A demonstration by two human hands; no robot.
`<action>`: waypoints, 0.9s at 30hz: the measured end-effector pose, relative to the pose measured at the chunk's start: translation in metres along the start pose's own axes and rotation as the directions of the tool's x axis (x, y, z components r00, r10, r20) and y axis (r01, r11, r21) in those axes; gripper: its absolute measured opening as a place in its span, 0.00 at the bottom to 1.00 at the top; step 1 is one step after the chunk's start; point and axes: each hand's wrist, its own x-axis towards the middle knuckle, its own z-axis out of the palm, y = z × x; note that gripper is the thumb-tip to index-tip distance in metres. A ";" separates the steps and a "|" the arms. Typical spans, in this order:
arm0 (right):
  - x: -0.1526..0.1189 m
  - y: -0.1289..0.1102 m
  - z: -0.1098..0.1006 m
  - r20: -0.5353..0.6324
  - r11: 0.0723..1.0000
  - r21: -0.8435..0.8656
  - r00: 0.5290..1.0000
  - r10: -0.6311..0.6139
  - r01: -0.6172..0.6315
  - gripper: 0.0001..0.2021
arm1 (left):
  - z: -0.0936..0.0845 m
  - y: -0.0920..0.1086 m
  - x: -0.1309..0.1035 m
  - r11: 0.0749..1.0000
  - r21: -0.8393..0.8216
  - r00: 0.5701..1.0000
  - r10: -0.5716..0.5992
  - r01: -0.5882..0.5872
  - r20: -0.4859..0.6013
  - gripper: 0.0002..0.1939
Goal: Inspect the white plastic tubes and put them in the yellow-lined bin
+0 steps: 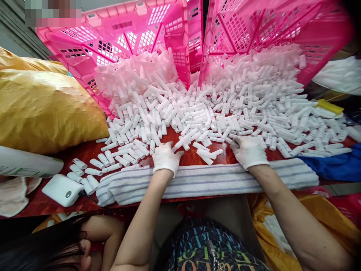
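Note:
Small white tubes point(194, 114), some with dark print, lie in a wide loose heap across the red tabletop. My left hand point(167, 156), in a white glove with bare fingertips, rests at the near edge of the heap. Its thumb is spread from the fingers, beside a few tubes. Farther right, my right hand point(250, 150), gloved the same way, reaches its fingers leftward over the table, close to the heap's front tubes. Neither hand visibly holds a tube. Several loose tubes point(208, 153) lie between the hands.
Two tilted pink baskets point(124, 26) point(254, 30) spill tubes from behind. A rolled striped towel point(203, 180) lines the front edge. To the left are a yellow sack point(47, 109) and a white power bank point(62, 190). A person's head and arm point(98, 229) are at lower left.

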 end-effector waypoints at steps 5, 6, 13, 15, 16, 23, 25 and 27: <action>0.005 0.000 0.004 0.026 0.998 0.008 0.998 0.056 -0.056 0.19 | -0.007 0.005 0.011 0.999 0.051 0.986 -0.014 0.006 0.166 0.17; 0.004 0.002 0.003 -0.005 0.996 0.032 0.996 0.089 -0.089 0.19 | -0.013 0.001 0.015 1.000 0.003 0.985 -0.027 0.027 0.171 0.19; -0.006 -0.008 -0.005 -0.140 0.745 0.665 0.971 0.193 -0.053 0.18 | -0.061 -0.009 0.027 0.978 -0.165 0.989 -0.116 0.130 0.090 0.29; -0.013 -0.023 -0.014 -0.042 0.501 0.862 0.973 0.227 -0.080 0.16 | -0.055 0.003 0.012 0.902 -0.419 0.989 -0.055 0.108 0.136 0.24; -0.017 -0.032 -0.020 0.038 0.351 0.929 0.972 0.232 -0.120 0.16 | -0.048 0.012 0.002 0.808 -0.580 0.986 -0.004 0.102 0.167 0.22; -0.037 -0.078 -0.058 0.288 -0.266 0.928 0.955 0.068 -0.261 0.18 | 0.012 0.057 -0.056 0.233 -0.961 0.940 0.267 0.152 0.213 0.15; -0.037 -0.080 -0.059 0.292 -0.216 0.939 0.953 0.087 -0.268 0.19 | 0.013 0.055 -0.061 0.336 -0.938 0.944 0.277 0.082 0.181 0.16; -0.035 -0.078 -0.057 0.291 -0.166 0.948 0.951 0.104 -0.272 0.20 | 0.008 0.051 -0.062 0.435 -0.900 0.949 0.273 0.023 0.157 0.16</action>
